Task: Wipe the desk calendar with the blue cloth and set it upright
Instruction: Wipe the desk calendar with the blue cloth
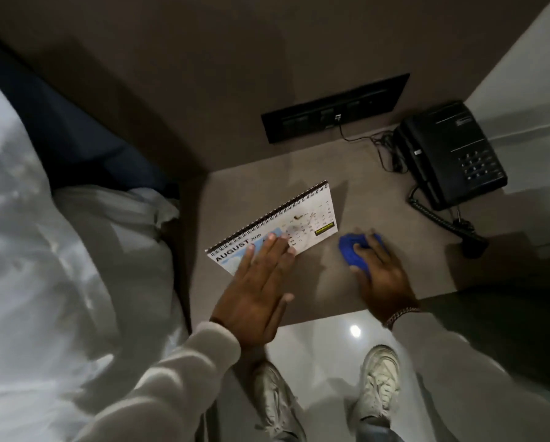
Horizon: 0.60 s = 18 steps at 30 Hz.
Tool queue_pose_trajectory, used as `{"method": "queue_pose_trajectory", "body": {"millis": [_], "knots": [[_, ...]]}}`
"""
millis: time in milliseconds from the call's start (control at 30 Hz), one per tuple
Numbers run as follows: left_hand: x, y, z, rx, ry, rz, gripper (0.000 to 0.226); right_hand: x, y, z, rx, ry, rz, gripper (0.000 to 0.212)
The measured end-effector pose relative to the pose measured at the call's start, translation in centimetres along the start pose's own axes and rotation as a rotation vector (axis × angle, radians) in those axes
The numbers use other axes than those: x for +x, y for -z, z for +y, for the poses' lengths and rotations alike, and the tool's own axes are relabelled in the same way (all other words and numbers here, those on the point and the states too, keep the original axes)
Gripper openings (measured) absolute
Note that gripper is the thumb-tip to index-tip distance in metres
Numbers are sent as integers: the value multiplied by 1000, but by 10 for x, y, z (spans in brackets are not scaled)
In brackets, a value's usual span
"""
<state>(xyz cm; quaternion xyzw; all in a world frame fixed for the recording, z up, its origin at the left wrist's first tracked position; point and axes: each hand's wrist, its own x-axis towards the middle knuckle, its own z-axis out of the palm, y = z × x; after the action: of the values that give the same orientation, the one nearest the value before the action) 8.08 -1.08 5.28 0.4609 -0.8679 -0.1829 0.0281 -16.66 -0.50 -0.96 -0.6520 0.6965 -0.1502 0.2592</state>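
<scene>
A white spiral-bound desk calendar lies flat on the brown bedside table, showing an August page with brown smudges near its middle. My left hand rests flat with fingers spread, its fingertips pressing the calendar's near edge. To the right, the crumpled blue cloth sits on the table. My right hand is curled over the cloth and grips it, a little apart from the calendar's right end.
A black corded telephone stands at the table's back right, its coiled cord trailing forward. A black socket panel is set in the wall behind. A bed with white linen lies to the left. My shoes stand on glossy floor below.
</scene>
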Motion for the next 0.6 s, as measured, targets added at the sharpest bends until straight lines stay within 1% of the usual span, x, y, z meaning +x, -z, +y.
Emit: {"method": "queue_pose_trajectory", "body": {"millis": [67, 167, 233, 300, 367, 433, 500, 600], "knots": [[1, 22, -17, 73, -50, 27, 66, -9, -15, -25, 125, -45, 7, 51], [15, 48, -47, 185, -118, 23, 68, -14, -38, -57, 346, -120, 101, 39], [32, 59, -65, 235, -147, -33, 73, -14, -52, -77, 501, -161, 186, 39], [51, 62, -77, 275, -207, -106, 79, -13, -65, -93, 599, -185, 323, 44], [67, 58, -84, 300, -274, -166, 85, -8, -79, -106, 645, -195, 437, 48], [75, 49, -87, 298, -323, -208, 87, -2, -94, -116, 660, -218, 495, 50], [75, 40, -91, 254, -359, -210, 88, 6, -107, -123, 673, -234, 528, 52], [73, 35, -95, 201, -393, -180, 86, 19, -124, -130, 670, -178, 614, 55]]}}
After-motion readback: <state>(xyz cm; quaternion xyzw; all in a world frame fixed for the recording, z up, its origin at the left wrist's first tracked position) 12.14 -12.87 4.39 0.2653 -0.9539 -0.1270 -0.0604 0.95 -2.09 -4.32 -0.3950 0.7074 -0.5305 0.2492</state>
